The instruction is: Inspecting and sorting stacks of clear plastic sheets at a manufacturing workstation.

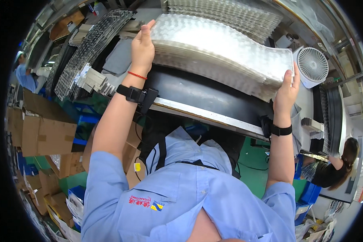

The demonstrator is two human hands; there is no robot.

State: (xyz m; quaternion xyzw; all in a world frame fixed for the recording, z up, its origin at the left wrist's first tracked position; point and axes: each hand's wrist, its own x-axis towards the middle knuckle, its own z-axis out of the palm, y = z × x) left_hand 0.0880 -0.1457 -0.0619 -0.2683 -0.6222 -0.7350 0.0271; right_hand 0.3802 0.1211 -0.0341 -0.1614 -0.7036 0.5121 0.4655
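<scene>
— On the black tabletop (213, 94), what did the two hands have hold of?
— A thick stack of clear plastic trays (218, 48), bumpy on top. It lay across the tabletop, and each hand took one end.
— How was the left hand (142, 48) set?
— Its grip was closed on the stack's left end, fingers over the top edge, palm against the side. A red string and a black band sat on that wrist.
— And the right hand (287, 92)?
— Its grip pinched the stack's near right corner, thumb on top, the other fingers hidden below. Another black band was on that wrist.
— What stood around it?
— A small white fan (312, 65) was just beside the right end. A second pile of clear trays (230, 14) lay behind the stack. Dark gridded racks (90, 44) leaned to the left, and brown cardboard boxes (44, 133) sat on the floor lower left. Another person in a dark top (330, 171) worked at the far right
</scene>
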